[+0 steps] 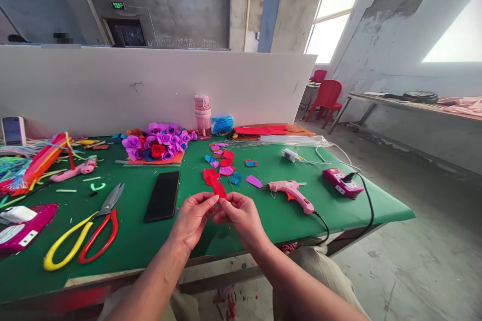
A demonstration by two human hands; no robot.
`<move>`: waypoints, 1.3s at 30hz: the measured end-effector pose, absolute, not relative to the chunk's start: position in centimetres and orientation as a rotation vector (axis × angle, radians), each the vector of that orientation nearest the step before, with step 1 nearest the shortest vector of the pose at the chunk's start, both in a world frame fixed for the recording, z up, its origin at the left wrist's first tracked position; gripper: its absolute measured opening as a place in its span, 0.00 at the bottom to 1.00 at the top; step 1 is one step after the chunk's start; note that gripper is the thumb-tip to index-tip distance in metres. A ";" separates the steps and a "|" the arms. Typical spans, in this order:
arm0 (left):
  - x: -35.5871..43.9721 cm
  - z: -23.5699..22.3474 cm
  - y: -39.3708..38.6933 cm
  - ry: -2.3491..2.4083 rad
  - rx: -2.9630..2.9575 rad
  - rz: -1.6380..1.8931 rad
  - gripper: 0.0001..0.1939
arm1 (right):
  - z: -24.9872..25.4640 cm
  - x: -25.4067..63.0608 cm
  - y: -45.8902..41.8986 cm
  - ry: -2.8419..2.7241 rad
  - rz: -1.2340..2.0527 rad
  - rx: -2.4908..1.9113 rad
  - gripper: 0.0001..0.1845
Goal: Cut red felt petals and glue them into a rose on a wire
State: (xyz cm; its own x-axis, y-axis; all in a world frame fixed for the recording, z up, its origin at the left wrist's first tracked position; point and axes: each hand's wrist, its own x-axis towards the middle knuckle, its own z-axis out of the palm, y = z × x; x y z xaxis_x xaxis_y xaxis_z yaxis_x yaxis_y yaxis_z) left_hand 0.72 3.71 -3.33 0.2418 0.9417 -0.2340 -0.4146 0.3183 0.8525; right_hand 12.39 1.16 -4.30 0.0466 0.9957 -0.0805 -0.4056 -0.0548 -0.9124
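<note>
My left hand (193, 218) and my right hand (241, 216) meet over the front edge of the green table (278, 213). Both pinch a small red felt piece (219, 189) between fingers and thumbs, and it sticks up from between them. Just beyond it lie more cut felt petals (225, 163) in red, pink, purple and blue. A pink hot glue gun (292, 191) lies to the right of my right hand, its cord running off the table's edge. A black phone (163, 195) lies flat left of my left hand.
Scissors (85, 233) with yellow and red handles lie front left. A bunch of purple and red felt roses (158, 145) sits at the back by a pink bottle (203, 116). A pink power strip (342, 182) is at right. Coloured sticks (33, 165) are piled far left. A white partition (150, 85) backs the table.
</note>
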 end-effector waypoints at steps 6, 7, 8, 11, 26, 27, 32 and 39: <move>0.6 -3.3 3.9 0.868 0.723 1.094 0.13 | -4.7 12.3 1.0 -0.964 1.308 -0.976 0.14; 0.5 -3.3 4.0 0.875 0.717 1.096 0.13 | -4.7 12.3 1.0 -0.959 1.327 -0.980 0.15; 0.5 -3.2 4.0 0.881 0.712 1.094 0.14 | -4.6 12.4 0.9 -0.950 1.352 -0.979 0.16; 0.4 -3.1 4.0 0.884 0.713 1.079 0.14 | -4.2 12.5 0.8 -0.901 1.459 -0.963 0.18; 0.6 -3.1 3.7 0.825 0.705 1.094 0.14 | -4.1 12.7 0.7 -0.831 1.590 -0.872 0.19; 0.6 -3.1 3.7 0.820 0.705 1.092 0.14 | -4.1 12.7 0.7 -0.832 1.591 -0.873 0.19; 0.6 -3.2 3.7 0.816 0.714 1.095 0.13 | -4.1 12.7 0.7 -0.841 1.608 -0.868 0.19; 0.4 -3.8 4.0 0.805 0.725 1.085 0.14 | -4.3 12.8 0.9 -0.786 1.592 -0.844 0.19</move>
State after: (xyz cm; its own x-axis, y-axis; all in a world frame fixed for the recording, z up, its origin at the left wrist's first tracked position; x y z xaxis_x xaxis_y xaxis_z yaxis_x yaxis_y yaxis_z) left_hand 0.42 3.95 -3.75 0.2528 0.9461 -0.2026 -0.4684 0.3029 0.8300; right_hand 12.77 0.87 -4.35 -0.1297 0.9851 -0.1125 -0.5102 -0.1636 -0.8443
